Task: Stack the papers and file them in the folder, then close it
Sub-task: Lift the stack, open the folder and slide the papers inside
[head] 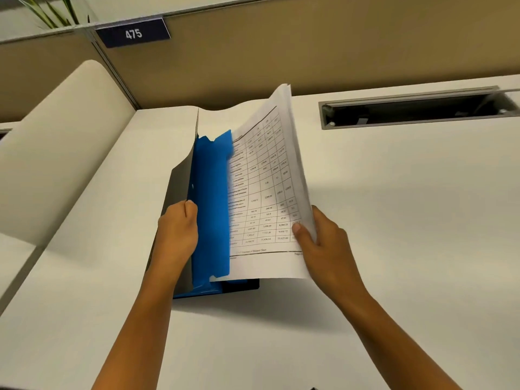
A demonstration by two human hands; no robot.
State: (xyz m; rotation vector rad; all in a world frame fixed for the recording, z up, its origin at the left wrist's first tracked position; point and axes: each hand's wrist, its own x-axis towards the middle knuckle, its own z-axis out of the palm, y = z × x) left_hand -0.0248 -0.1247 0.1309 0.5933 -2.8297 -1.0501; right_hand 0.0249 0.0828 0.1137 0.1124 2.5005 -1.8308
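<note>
A blue folder (pixel 209 209) stands half open on the white desk (pixel 394 220), its spine toward me. My left hand (pixel 177 229) grips the raised left cover near its lower edge. A stack of printed papers (pixel 267 192) with a table on the top sheet leans inside the folder, tilted up to the right. My right hand (pixel 320 243) pinches the papers' lower right edge, thumb on the printed face. A blue inner flap overlaps the papers' left side.
A cable slot (pixel 416 111) is cut into the desk at the back right. A beige partition wall (pixel 281 52) runs behind, with a dark label reading 475 (pixel 133 33). A curved cream divider (pixel 56 136) rises on the left.
</note>
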